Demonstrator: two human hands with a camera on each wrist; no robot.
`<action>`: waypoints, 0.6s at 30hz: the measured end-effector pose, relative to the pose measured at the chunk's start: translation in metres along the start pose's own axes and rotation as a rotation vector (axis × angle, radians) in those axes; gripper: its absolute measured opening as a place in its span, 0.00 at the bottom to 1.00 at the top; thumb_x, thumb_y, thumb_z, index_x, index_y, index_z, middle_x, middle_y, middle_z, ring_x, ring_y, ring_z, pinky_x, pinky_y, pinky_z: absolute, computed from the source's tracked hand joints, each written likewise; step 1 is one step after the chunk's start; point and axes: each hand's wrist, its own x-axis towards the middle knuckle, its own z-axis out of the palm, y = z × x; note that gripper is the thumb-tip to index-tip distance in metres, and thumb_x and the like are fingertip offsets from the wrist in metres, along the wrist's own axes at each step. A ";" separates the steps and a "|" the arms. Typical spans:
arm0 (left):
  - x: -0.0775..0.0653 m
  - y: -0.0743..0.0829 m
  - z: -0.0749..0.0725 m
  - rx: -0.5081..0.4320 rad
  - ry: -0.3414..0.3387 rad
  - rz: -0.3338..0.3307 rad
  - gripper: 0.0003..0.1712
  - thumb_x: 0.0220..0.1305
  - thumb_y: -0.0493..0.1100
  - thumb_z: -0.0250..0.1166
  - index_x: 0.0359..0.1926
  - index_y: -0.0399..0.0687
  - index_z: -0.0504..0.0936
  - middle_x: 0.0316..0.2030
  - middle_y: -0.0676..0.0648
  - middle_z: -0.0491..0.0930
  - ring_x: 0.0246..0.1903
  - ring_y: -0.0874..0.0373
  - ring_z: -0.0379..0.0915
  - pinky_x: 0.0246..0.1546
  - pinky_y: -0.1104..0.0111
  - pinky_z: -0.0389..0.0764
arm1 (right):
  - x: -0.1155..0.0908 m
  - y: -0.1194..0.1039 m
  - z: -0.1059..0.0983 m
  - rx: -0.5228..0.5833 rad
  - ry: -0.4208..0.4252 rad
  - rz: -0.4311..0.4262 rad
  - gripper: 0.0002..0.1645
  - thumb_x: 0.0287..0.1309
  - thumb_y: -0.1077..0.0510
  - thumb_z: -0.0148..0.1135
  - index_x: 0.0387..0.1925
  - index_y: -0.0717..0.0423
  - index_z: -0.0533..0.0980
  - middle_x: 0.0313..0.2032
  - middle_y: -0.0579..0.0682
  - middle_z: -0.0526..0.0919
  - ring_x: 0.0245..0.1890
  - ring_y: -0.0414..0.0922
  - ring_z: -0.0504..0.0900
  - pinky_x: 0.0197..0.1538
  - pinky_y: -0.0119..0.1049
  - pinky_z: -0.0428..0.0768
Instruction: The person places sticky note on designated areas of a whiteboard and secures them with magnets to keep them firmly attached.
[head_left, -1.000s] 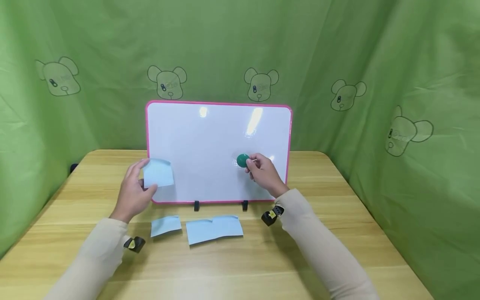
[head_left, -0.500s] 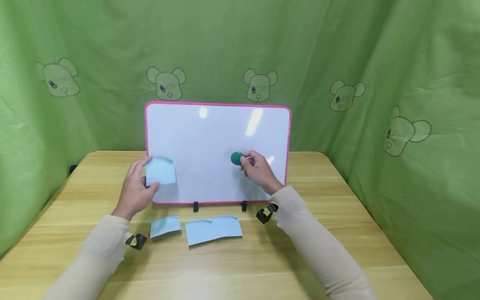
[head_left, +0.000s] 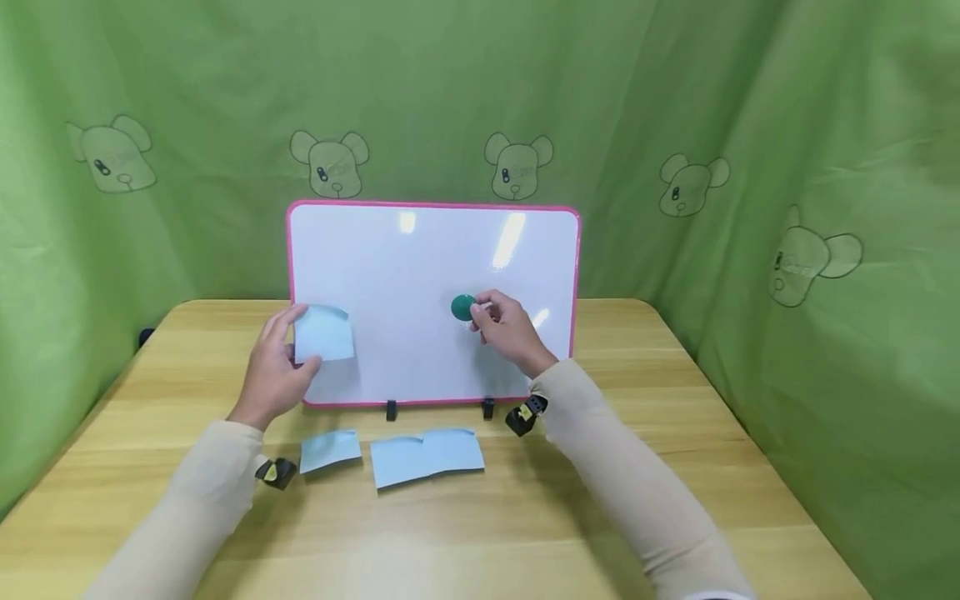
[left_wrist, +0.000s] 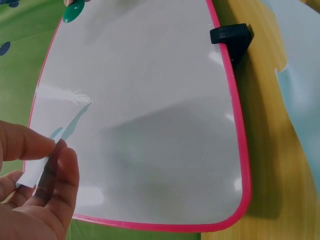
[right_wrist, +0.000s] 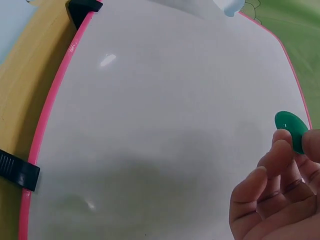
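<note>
A whiteboard (head_left: 405, 275) with a pink rim stands upright on the table. My left hand (head_left: 273, 367) pinches a light blue sticky note (head_left: 325, 335) by its left side, in front of the board's lower left part. In the left wrist view the sticky note (left_wrist: 70, 125) shows nearly edge-on between thumb and fingers. Between thumb and fingertips, my right hand (head_left: 510, 329) holds a round green magnet (head_left: 462, 307) before the board, right of its middle. The right wrist view has the magnet (right_wrist: 291, 129) tilted and seemingly apart from the board's surface.
On the wooden table (head_left: 420, 542) before the board lie a blue note (head_left: 330, 451) and, to its right, two overlapping blue notes (head_left: 427, 458). Black stand clips (head_left: 392, 410) hold the board's lower edge. A green curtain (head_left: 435, 83) hangs behind and at both sides.
My right hand has moved the green magnet left and slightly up. My left hand has shifted the sticky note slightly right and up. The notes on the table stay put.
</note>
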 end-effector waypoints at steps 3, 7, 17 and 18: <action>0.001 0.000 0.000 0.009 0.013 0.008 0.41 0.56 0.24 0.59 0.71 0.37 0.58 0.69 0.34 0.54 0.50 0.25 0.71 0.43 0.47 0.80 | 0.002 0.000 0.004 -0.015 0.002 -0.018 0.11 0.71 0.52 0.51 0.45 0.55 0.73 0.32 0.53 0.80 0.28 0.47 0.74 0.33 0.37 0.75; 0.001 -0.001 0.001 0.013 0.039 0.024 0.39 0.57 0.25 0.59 0.70 0.38 0.60 0.68 0.34 0.56 0.50 0.25 0.71 0.45 0.46 0.80 | 0.004 -0.001 0.008 -0.040 -0.004 -0.022 0.11 0.71 0.52 0.51 0.45 0.55 0.73 0.32 0.52 0.81 0.28 0.47 0.74 0.33 0.37 0.75; 0.010 0.000 0.004 0.034 0.056 0.035 0.38 0.56 0.25 0.58 0.69 0.37 0.61 0.67 0.33 0.58 0.54 0.26 0.67 0.47 0.43 0.77 | 0.011 -0.003 0.013 -0.065 -0.017 -0.064 0.10 0.72 0.53 0.50 0.45 0.55 0.72 0.32 0.52 0.82 0.28 0.46 0.75 0.33 0.37 0.75; 0.011 0.000 0.004 0.034 0.056 0.036 0.38 0.56 0.26 0.58 0.69 0.37 0.61 0.66 0.33 0.58 0.54 0.26 0.67 0.46 0.43 0.77 | 0.012 -0.004 0.014 -0.064 -0.021 -0.069 0.10 0.71 0.53 0.49 0.45 0.55 0.72 0.32 0.51 0.82 0.28 0.46 0.75 0.33 0.37 0.76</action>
